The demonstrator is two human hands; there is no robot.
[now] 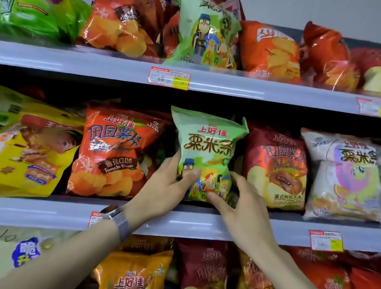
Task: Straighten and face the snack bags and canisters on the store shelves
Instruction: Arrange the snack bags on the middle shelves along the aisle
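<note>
Fingers [190, 176] around upright green bag [209, 144]

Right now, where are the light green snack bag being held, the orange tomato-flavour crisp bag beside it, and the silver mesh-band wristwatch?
light green snack bag [209, 144]: head view, brown lettering on its front.
orange tomato-flavour crisp bag [111, 151]: head view, middle of its front.
silver mesh-band wristwatch [123, 225]: head view, its band.

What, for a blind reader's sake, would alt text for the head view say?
Left hand and right hand grip a light green snack bag upright on the middle shelf, between an orange tomato chip bag and a dark red chip bag.
</note>
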